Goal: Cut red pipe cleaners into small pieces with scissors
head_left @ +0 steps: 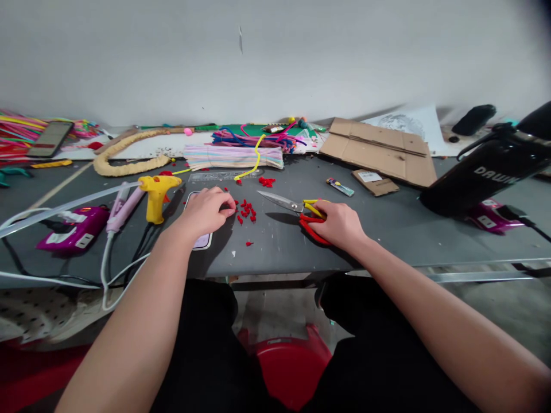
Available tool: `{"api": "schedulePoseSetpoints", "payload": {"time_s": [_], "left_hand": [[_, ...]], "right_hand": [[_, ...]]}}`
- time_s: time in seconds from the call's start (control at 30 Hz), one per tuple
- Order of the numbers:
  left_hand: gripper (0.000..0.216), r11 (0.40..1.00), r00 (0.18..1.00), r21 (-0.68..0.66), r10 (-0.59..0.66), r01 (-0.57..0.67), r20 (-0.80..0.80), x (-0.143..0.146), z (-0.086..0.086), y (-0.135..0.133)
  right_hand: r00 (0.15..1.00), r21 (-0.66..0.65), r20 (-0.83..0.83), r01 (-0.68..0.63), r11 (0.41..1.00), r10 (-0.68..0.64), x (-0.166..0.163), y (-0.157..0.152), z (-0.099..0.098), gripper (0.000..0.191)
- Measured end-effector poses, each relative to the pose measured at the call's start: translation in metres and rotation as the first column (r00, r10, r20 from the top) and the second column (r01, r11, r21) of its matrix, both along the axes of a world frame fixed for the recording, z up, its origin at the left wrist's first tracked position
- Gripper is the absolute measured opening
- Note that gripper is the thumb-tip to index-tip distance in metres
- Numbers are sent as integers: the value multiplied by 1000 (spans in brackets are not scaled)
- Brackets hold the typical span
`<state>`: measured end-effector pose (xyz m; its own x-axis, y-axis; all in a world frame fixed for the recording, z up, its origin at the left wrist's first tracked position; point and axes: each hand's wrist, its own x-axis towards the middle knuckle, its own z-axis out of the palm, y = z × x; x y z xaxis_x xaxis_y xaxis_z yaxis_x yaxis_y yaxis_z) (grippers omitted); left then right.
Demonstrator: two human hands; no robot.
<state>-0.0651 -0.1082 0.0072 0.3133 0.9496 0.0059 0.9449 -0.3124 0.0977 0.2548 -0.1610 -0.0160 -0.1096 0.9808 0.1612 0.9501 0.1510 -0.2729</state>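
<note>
My right hand (341, 222) is wrapped round the handles of a pair of scissors (282, 202), one yellow and one red. The blades point left and look closed. Above a phone (202, 241) lying on the table is my left hand (209, 211), its thumb and fingertips drawn together. Whatever they pinch, if anything, is too small or hidden to make out. Just right of those fingertips lie several small red fuzzy pieces (246, 210). Another red cluster (267, 182) sits farther back, and a single red piece (249, 244) is nearer the front edge.
On the left are a yellow glue gun (155, 195), a pink iron-like tool (124, 207), cables and a purple power strip (80, 229). Pipe cleaners (235, 157) lie behind. Cardboard (379, 150), a lighter (340, 187) and a black bottle (482, 169) occupy the right.
</note>
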Motion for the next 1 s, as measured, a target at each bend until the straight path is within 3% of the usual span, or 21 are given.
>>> {"api": "schedulePoseSetpoints", "payload": {"time_s": [0.13,0.23,0.33,0.43,0.5,0.67,1.0], "left_hand": [[19,999,999,35,17,-18,38,6,1,0],[16,996,961,57,52,-70,271,13,4,-6],[14,991,825,41,80,-124,560,23,7,-14],[14,991,679,61,34,-116,733,34,9,-21],[14,990,642,89,5,-114,767,39,10,-24],[16,982,640,115,8,-149,769,45,14,-26],[22,983,688,117,14,-143,726,44,16,-25]], "right_hand": [[1000,15,-28,13,1000,-13,-2,-3,2,30],[998,31,-52,35,999,-33,-4,-7,5,35],[998,49,-54,16,999,-13,-5,-11,5,38],[998,48,-68,6,999,-3,-2,-11,3,35],[996,45,-91,8,999,-4,0,-11,2,33],[985,58,-172,3,998,7,2,-11,0,31],[983,57,-181,-14,998,24,1,-12,0,30]]}}
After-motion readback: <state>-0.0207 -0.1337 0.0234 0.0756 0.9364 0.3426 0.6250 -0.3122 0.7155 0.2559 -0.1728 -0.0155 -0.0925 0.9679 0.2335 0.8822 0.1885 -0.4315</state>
